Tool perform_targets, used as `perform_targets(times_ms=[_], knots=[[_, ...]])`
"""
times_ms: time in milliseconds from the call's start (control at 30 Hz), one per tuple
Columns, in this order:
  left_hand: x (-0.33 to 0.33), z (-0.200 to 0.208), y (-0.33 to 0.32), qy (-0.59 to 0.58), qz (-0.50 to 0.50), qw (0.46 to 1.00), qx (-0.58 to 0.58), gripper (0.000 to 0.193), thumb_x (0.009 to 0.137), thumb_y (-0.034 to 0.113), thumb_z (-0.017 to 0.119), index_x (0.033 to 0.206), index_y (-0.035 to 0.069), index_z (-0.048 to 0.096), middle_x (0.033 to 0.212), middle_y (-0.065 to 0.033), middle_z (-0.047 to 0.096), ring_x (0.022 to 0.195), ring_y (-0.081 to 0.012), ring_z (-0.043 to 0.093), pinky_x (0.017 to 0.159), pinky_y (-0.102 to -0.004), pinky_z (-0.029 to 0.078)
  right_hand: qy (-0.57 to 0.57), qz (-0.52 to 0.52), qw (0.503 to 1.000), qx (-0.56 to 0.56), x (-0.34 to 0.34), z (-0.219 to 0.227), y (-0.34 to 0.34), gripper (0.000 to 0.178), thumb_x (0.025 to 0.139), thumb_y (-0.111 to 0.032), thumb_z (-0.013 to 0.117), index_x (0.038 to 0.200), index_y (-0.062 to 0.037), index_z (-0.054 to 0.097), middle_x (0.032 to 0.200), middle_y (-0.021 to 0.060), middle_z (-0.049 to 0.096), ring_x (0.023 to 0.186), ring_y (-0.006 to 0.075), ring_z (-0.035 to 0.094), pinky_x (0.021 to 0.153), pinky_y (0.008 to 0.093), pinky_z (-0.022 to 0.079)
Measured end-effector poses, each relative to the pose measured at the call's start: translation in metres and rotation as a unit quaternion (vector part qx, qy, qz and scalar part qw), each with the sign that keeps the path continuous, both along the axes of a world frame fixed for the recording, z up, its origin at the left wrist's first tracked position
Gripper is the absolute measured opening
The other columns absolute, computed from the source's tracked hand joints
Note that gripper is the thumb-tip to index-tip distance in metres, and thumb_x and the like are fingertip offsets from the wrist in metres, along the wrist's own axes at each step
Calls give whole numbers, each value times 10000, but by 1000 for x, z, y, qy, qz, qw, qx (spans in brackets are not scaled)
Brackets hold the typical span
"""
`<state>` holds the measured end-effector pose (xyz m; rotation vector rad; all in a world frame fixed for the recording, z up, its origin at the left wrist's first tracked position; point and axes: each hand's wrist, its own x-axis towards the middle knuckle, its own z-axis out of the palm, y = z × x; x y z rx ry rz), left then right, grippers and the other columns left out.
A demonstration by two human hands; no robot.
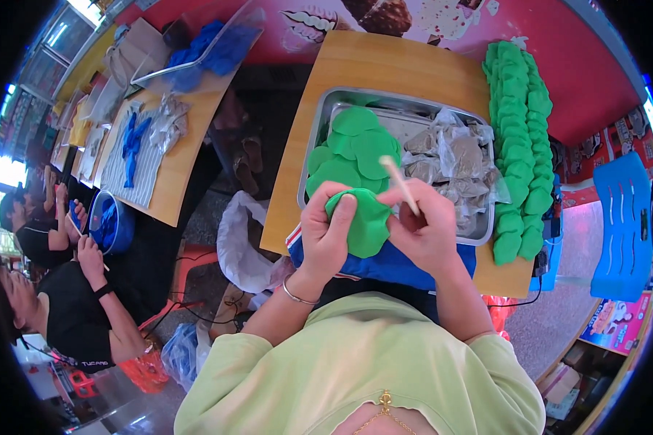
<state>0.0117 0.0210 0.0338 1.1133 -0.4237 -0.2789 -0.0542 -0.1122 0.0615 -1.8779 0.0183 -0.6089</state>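
My left hand [325, 235] is closed on a limp green fabric piece [367, 230], thumb on its top edge. My right hand [426, 230] has a pale wooden stick [400, 183] in its grip, angled up toward the left, and its fingertips meet the right edge of the green piece. Just beyond my hands, a metal tray [313, 138] sits on the table. Its left side holds several flat round green pieces [359, 141] in an overlapping heap. Clear plastic bags [457, 156] with greyish-brown contents fill its right side.
Rows of puffy green pieces [514, 123] line the right edge of the wooden table [286, 210]. A blue plastic chair [622, 225] stands farther right. On the left, two people sit at another table [183, 163] with blue pieces and a blue tub [117, 232]. A white sack [239, 235] lies between the tables.
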Motion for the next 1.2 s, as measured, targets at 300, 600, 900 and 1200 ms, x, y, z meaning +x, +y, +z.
perform_targets(times_ms=[300,600,900,1200], knots=[[2,-2,-5,60,9,998,-31,104,933,135,510,913,36,534,756,60,524,678,6,443,588,-150,360,-85,-58,982,157,-8,-16,-3,146,757,41,624,872,-39,582,709,-16,526,521,12,383,465,162,285],[10,-10,2,4,-15,994,-111,184,919,120,524,1025,-16,589,994,-88,580,896,-119,540,798,-255,436,72,-54,992,91,-38,-14,-13,251,905,-148,419,940,-3,621,687,34,517,622,99,471,580,246,387],[17,-12,10,65,-40,981,-178,202,929,141,500,1054,6,583,1020,-112,615,910,-166,596,817,-302,489,90,-101,983,-125,-61,-19,-18,198,818,-72,565,993,-46,655,665,104,549,587,234,534,551,318,414],[6,-5,8,47,-90,990,-102,155,881,64,556,954,-31,653,957,-98,597,915,-156,553,963,-363,394,82,-102,983,-127,-48,-15,-5,241,783,-27,617,1017,-65,658,625,87,507,559,214,508,513,307,395]])
